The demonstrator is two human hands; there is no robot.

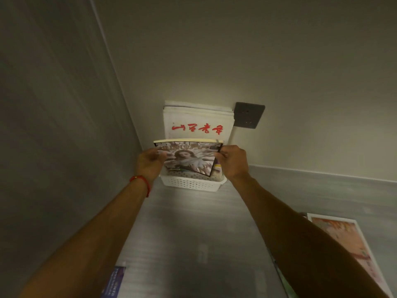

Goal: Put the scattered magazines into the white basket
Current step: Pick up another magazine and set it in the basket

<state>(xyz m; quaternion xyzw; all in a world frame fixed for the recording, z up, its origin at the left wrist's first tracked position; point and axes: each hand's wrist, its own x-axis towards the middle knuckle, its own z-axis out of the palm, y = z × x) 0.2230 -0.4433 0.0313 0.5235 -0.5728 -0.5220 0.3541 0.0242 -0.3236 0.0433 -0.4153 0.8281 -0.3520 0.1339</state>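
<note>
Lying at the lower left edge of the grey table [189, 233] was a blue-covered magazine [115, 282], only partly in view. Further in, the left hand [149, 161], a red string bracelet [140, 182] on its wrist, was closed on the left edge of a magazine with a pale figure on its cover [189, 157], held upright with its lower edge dipping into the white basket [191, 183]. The basket sat against the wall in the far corner of the table, and taller white magazines with red characters [197, 123] stood in it behind the held one. The right hand [233, 161] gripped the same magazine at its right edge, fingers curled over it. A dark wall socket [249, 115] sat just right of the tall stack. At the lower right, a pink-covered magazine [343, 244] lay flat on the table, partly hidden by the right forearm.
</note>
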